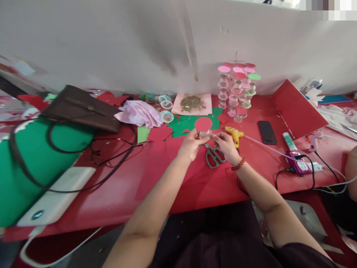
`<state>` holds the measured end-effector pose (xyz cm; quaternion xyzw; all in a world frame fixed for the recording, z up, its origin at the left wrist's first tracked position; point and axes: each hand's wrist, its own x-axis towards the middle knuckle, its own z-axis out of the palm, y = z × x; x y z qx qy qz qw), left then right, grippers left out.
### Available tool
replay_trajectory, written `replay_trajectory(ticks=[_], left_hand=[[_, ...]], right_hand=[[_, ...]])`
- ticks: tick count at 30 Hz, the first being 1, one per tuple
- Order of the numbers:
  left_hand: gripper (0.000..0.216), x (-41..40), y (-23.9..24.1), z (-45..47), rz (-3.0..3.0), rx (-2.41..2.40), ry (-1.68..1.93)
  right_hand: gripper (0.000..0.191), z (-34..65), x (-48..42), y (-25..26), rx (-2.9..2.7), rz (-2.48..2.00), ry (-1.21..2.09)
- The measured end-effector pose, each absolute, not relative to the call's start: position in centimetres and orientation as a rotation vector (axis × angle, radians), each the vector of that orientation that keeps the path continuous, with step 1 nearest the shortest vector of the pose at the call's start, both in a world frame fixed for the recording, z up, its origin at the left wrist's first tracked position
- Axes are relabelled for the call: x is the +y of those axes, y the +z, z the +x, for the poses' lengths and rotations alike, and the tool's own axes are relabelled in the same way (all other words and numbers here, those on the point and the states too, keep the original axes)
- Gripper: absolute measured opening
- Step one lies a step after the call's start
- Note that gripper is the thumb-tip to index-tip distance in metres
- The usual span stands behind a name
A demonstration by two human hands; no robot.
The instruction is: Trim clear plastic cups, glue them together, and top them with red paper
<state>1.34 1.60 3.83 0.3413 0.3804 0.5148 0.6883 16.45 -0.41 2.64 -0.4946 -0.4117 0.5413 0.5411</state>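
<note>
While the left hand [191, 145] curls its fingers around a small clear cup [205, 134], the right hand [225, 145] bends its fingers at the cup's right side; its grip cannot be determined. A flat red disc [203, 124] tops the cup, beyond the scissors' handles [212, 159]. Both forearms converge forward.

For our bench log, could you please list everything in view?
topped cup: 1, clear and red, centre
cup towers: several, clear with coloured tops, back
scissors: 1, grey handles, centre
glue guns: 2, yellow and pink, right
phone: 1, black, right
tube: 1, white and green, right
socket block: 1, purple, right
card: 1, red, right
littered sheet: 1, pale pink, back
scraps: many, red, green, centre
cloth: 1, pink, back
bag: 1, brown, left
device: 1, white, left
table: 1, red, below
another person's arm: 1, right edge
left hand: 1, holding the cup
right hand: 1, beside the cup
</note>
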Motion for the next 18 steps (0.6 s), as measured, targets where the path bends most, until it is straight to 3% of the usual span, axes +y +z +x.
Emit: replay_trajectory(ticks=[6, 12, 14, 18], left_hand=[[0.045, 1.8, 3.4, 3.5, 0.718, 0.822, 1.317], [0.048, 2.3, 1.8, 3.7, 0.716, 0.736, 1.243], [0.048, 2.7, 1.6, 2.9, 0.738, 0.712, 1.243], [0.044, 3.7, 1.6, 1.3, 0.739, 0.728, 1.283]], right_hand=[[0.045, 16.6, -0.3, 2.2, -0.975, -1.214, 1.031], [0.013, 17.4, 0.6, 1.6, -0.999, -1.185, 0.946], [0.021, 17.6, 0.7, 1.5, -1.015, -1.207, 0.924], [0.017, 17.8, 0.5, 1.5, -1.168, -1.3, 0.93]])
